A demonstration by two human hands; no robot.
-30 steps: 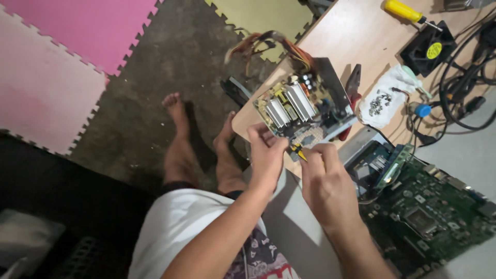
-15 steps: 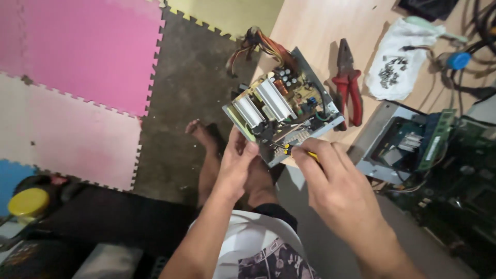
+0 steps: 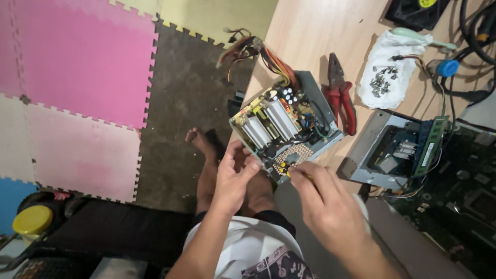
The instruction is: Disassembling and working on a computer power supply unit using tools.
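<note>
An opened computer power supply [image 3: 287, 126] lies at the near edge of a light wooden table [image 3: 310, 36], its circuit board, silver heat sinks and a bundle of coloured wires exposed. My left hand [image 3: 232, 178] grips its near corner from below. My right hand [image 3: 323, 206] pinches a thin yellow-handled screwdriver [image 3: 295, 174], with the tip at the near edge of the board.
Red-handled pliers [image 3: 341, 95] lie right of the power supply. A white cloth [image 3: 385, 70] holds several small screws. A grey metal case [image 3: 392, 150], a green memory stick [image 3: 429, 142] and a dark motherboard [image 3: 460, 201] sit at right. Foam mats [image 3: 77, 62] cover the floor.
The view has swung left and down, showing more floor mat. Both hands stay at the near edge of the power supply, with the screwdriver still on it.
</note>
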